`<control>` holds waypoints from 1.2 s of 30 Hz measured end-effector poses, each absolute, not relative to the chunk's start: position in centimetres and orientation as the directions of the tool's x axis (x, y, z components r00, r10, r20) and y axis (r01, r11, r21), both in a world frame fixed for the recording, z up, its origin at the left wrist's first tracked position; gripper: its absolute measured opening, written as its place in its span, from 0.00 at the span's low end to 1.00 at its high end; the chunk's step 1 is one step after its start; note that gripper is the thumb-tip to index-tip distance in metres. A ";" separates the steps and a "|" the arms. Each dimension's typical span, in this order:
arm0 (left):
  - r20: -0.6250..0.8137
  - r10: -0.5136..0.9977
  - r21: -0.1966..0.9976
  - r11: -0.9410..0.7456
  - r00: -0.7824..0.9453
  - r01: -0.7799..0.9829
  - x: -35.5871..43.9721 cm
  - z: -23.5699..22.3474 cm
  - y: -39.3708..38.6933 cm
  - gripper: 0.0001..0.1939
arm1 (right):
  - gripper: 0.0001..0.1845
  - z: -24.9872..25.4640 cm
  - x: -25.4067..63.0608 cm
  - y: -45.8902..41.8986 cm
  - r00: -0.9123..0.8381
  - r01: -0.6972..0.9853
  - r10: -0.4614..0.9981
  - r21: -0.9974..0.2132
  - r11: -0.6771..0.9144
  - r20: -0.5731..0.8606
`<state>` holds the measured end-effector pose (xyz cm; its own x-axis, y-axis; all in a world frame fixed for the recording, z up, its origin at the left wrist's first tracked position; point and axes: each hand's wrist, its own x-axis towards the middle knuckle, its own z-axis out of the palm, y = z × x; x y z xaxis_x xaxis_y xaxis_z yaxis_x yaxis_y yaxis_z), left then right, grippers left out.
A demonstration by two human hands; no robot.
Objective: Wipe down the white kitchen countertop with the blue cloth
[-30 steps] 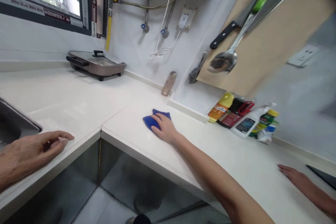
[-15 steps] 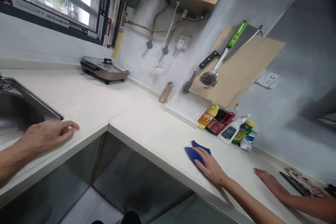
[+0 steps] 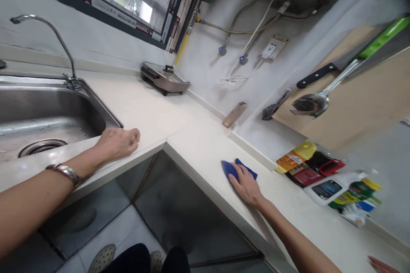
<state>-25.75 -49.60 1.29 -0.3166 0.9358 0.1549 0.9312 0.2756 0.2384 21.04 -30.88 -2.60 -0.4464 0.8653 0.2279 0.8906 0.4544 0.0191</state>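
My right hand (image 3: pixel 245 185) lies palm down on a crumpled blue cloth (image 3: pixel 231 169), pressing it onto the white counter (image 3: pixel 198 145). The cloth's edges show past my fingers, and the rest is under my palm. My left hand (image 3: pixel 117 144) rests with curled fingers on the counter's front edge, holding nothing. It is just in front of the steel sink (image 3: pixel 48 111). A metal bracelet (image 3: pixel 65 172) circles my left wrist. At the lower right corner, the fingertips of another person's hand (image 3: pixel 381 263) show on the counter.
A tall faucet (image 3: pixel 48 30) stands behind the sink. An electric grill pan (image 3: pixel 165 77) and a tan bottle (image 3: pixel 234 114) stand along the wall. Several packets and cleaning bottles (image 3: pixel 326 183) line the right. A cutting board (image 3: pixel 349 106) and ladle (image 3: pixel 309 106) hang above.
The cloth has slid back along the counter toward the corner under my right hand. The view has swung left, bringing the sink and faucet into sight. My left hand stays on the edge.
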 end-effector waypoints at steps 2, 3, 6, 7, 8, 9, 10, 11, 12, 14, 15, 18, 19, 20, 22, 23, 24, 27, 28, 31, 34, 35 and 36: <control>0.159 0.935 0.226 0.277 -0.316 0.934 -25.6 1.3 -49.7 0.19 | 0.31 -2.0 16.1 -29.5 -0.451 0.889 0.862 0.024 0.458 0.232; 0.162 0.936 0.221 0.275 -0.313 0.936 -25.5 1.3 -49.7 0.19 | 0.31 -1.8 13.5 -29.1 -0.477 0.874 0.846 0.023 0.486 0.237; 0.178 0.937 0.212 0.261 -0.299 0.942 -25.4 1.1 -49.9 0.18 | 0.29 -1.7 5.2 -29.1 -0.630 0.755 0.727 -0.005 0.656 0.272; 0.183 0.938 0.211 0.256 -0.295 0.943 -25.3 1.0 -49.9 0.18 | 0.29 -1.7 2.3 -29.5 -0.685 0.694 0.669 -0.020 0.719 0.286; 0.188 0.937 0.209 0.253 -0.293 0.945 -25.3 0.9 -49.9 0.17 | 0.28 -1.6 -0.5 -29.9 -0.737 0.627 0.607 -0.036 0.778 0.296; 0.194 0.936 0.206 0.254 -0.294 0.945 -25.4 0.8 -49.9 0.17 | 0.27 -1.6 -3.3 -30.4 -0.783 0.557 0.545 -0.052 0.829 0.301; 0.204 0.934 0.201 0.254 -0.294 0.946 -25.4 0.6 -49.9 0.17 | 0.26 -1.4 -6.0 -30.8 -0.827 0.483 0.480 -0.065 0.873 0.293; 0.215 0.932 0.194 0.252 -0.292 0.948 -25.4 0.6 -49.8 0.17 | 0.26 -1.3 -8.4 -31.1 -0.865 0.414 0.417 -0.074 0.907 0.278; 0.227 0.930 0.189 0.250 -0.289 0.950 -25.4 0.5 -49.8 0.17 | 0.26 -1.1 -10.7 -31.4 -0.894 0.355 0.364 -0.081 0.931 0.262; 0.240 0.929 0.188 0.240 -0.282 0.952 -25.4 0.3 -49.8 0.16 | 0.26 -0.6 -14.7 -31.5 -0.927 0.276 0.291 -0.092 0.957 0.235; 0.242 0.929 0.190 0.238 -0.280 0.953 -25.4 0.2 -49.8 0.15 | 0.26 -0.4 -16.3 -31.3 -0.934 0.259 0.275 -0.097 0.961 0.230; 0.235 0.931 0.193 0.239 -0.281 0.952 -25.3 0.1 -49.9 0.14 | 0.27 0.0 -20.1 -30.4 -0.923 0.294 0.313 -0.115 0.949 0.223; 0.230 0.932 0.193 0.239 -0.281 0.952 -25.3 0.0 -49.9 0.13 | 0.28 0.0 -21.0 -29.9 -0.913 0.325 0.345 -0.121 0.938 0.218; 0.224 0.933 0.195 0.239 -0.280 0.951 -25.4 0.0 -50.0 0.13 | 0.28 0.1 -21.8 -29.3 -0.900 0.360 0.380 -0.126 0.924 0.213; 0.211 0.936 0.207 0.238 -0.280 0.949 -25.4 0.0 -50.1 0.13 | 0.29 0.3 -22.7 -27.9 -0.870 0.428 0.448 -0.136 0.893 0.206; 0.207 0.937 0.215 0.238 -0.282 0.947 -25.4 0.0 -50.1 0.13 | 0.30 0.3 -22.9 -27.0 -0.853 0.459 0.480 -0.141 0.877 0.207; 0.205 0.936 0.222 0.240 -0.285 0.945 -25.5 0.0 -50.1 0.14 | 0.30 0.4 -22.9 -26.0 -0.833 0.492 0.512 -0.145 0.859 0.210; 0.203 0.934 0.236 0.244 -0.293 0.941 -25.5 0.0 -50.1 0.14 | 0.31 0.4 -21.4 -22.6 -0.760 0.601 0.616 -0.137 0.787 0.206; 0.201 0.935 0.239 0.242 -0.292 0.940 -25.5 0.0 -50.1 0.14 | 0.32 0.4 -20.4 -21.4 -0.731 0.640 0.652 -0.129 0.757 0.203; 0.207 0.935 0.243 0.235 -0.287 0.941 -25.5 0.1 -50.1 0.14 | 0.33 0.2 -16.4 -18.1 -0.639 0.744 0.747 -0.099 0.661 0.184; 0.219 0.933 0.245 0.232 -0.286 0.942 -25.5 0.0 -50.1 0.14 | 0.33 -0.2 -11.4 -15.9 -0.547 0.822 0.821 -0.077 0.564 0.166; 0.221 0.932 0.248 0.231 -0.287 0.941 -25.5 0.0 -50.1 0.14 | 0.33 -0.3 -9.7 -15.5 -0.516 0.844 0.841 -0.071 0.532 0.164; 0.222 0.932 0.254 0.228 -0.286 0.940 -25.6 0.0 -50.1 0.13 | 0.34 -0.4 -8.0 -15.3 -0.485 0.863 0.859 -0.067 0.501 0.166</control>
<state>-25.59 -50.08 -0.04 -0.2861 0.9321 0.2224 0.9399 0.2278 0.2542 -8.02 -15.29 -0.42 -0.4852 0.8586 0.1656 0.8630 0.5006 -0.0671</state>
